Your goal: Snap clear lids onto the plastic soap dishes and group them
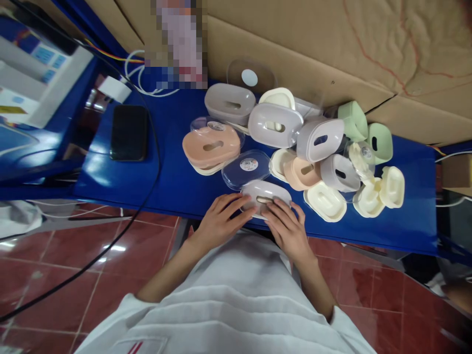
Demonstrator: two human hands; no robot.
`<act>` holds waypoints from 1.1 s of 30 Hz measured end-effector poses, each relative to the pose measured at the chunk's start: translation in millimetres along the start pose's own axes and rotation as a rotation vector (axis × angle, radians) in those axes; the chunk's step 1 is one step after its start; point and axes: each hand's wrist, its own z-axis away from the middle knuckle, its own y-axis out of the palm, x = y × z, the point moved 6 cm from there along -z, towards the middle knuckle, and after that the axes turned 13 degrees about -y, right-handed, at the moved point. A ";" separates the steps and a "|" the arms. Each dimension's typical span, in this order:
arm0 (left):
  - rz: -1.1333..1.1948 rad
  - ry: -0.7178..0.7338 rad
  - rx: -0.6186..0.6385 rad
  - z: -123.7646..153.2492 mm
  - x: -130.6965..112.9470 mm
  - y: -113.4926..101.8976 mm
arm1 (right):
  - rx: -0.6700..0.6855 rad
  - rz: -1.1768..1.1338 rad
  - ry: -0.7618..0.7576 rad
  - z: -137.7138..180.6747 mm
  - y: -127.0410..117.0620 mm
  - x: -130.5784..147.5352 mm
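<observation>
A light grey oval plastic box point(268, 190) with a slot in its middle lies at the table's front edge. My left hand point(224, 216) holds its left side, with thumb and fingers on the rim. My right hand point(289, 228) grips the right side, its fingers bent over the edge near the slot. Just behind the box is a clear plastic lid point(236, 173) with a round sticker. A peach slotted box point(201, 146) sits on a cream base to the left. To the right are a smaller peach box point(295, 173) and a cream tray point(326, 202).
More grey boxes point(226, 101), green boxes point(381, 140) and cream pieces point(394, 189) crowd the blue table point(180, 191). A black phone-like device point(128, 132) lies at left beside a dark cable point(158, 152). Cardboard point(295, 44) stands along the back.
</observation>
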 end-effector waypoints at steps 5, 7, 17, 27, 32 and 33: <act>-0.029 0.024 -0.054 6.0 1.1 -7.3 | 0.016 -0.039 -0.067 -3.1 3.0 -2.6; 0.018 -0.044 -0.122 -2.1 3.9 -17.9 | -0.012 -0.068 -0.067 -4.0 4.2 -2.8; 0.199 -0.145 0.042 -44.7 10.2 -14.2 | -0.311 -0.071 0.235 5.6 6.0 -20.6; 0.219 0.010 0.108 -32.2 1.6 -4.2 | -0.191 -0.011 0.095 4.8 -2.1 -22.2; 0.210 0.016 0.139 -29.0 7.4 6.0 | -0.207 0.010 0.049 11.5 -2.2 -23.5; 0.212 0.003 0.141 -28.2 8.1 6.0 | -0.202 0.001 0.047 11.4 -2.2 -24.6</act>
